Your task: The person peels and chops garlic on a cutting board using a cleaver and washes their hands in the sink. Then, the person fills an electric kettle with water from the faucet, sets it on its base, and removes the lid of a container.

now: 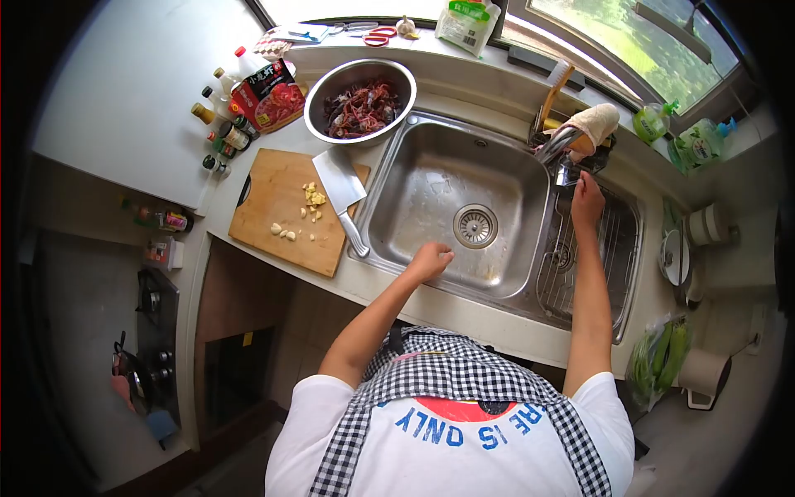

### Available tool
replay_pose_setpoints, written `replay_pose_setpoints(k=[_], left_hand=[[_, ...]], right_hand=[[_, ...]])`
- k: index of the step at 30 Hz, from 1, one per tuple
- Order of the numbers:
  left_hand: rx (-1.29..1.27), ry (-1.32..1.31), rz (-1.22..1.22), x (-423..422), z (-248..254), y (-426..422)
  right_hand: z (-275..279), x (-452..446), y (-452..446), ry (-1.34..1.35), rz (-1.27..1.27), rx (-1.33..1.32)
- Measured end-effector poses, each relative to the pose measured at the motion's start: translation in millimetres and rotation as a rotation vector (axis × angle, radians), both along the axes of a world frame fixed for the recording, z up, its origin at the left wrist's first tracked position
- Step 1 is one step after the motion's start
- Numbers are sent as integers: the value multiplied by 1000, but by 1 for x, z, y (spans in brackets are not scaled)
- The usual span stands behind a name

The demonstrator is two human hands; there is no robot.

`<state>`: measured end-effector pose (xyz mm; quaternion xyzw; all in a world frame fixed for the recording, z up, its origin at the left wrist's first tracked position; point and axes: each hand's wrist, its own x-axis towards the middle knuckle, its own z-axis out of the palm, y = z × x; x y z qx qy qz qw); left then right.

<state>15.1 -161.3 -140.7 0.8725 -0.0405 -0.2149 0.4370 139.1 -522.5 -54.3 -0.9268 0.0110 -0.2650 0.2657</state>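
My right hand (588,199) reaches to the back right of the sink, its fingers closed at the metal faucet's handle (568,172). A pale cloth (596,124) hangs over the top of the faucet. Above the front edge of the steel sink (402,203), my left hand (430,262) is held with its fingers curled, and nothing shows in it. A drain strainer (476,226) lies at the bottom of the large basin. To the left, a cleaver (338,182) rests on the wooden cutting board (265,195), beside chopped pieces (312,197) and garlic cloves (282,232).
A metal bowl of crayfish (362,108) stands behind the board, near a red seasoning packet (273,99) and several bottles (217,103). A wire rack (609,257) sits in the smaller basin. Soap bottles (698,145) line the sill. Red-handled scissors (380,36) lie at the back.
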Motion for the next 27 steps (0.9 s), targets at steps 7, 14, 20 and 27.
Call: replay_pose_setpoints(k=[7,14,20,27], left_hand=[[-417,273,249,26,-1,-41],[-1671,551,812,138,-35,-160],[-1869,647,1040,150,-13,-150],[-2057,513,1239,127,-74,-113]], right_hand=[[5,-36,39,-239,-75,-178],[-56,-12,116,425,183,2249],[-92,32,115,728,359,2258],[-85,31,174,1064,223,1803]])
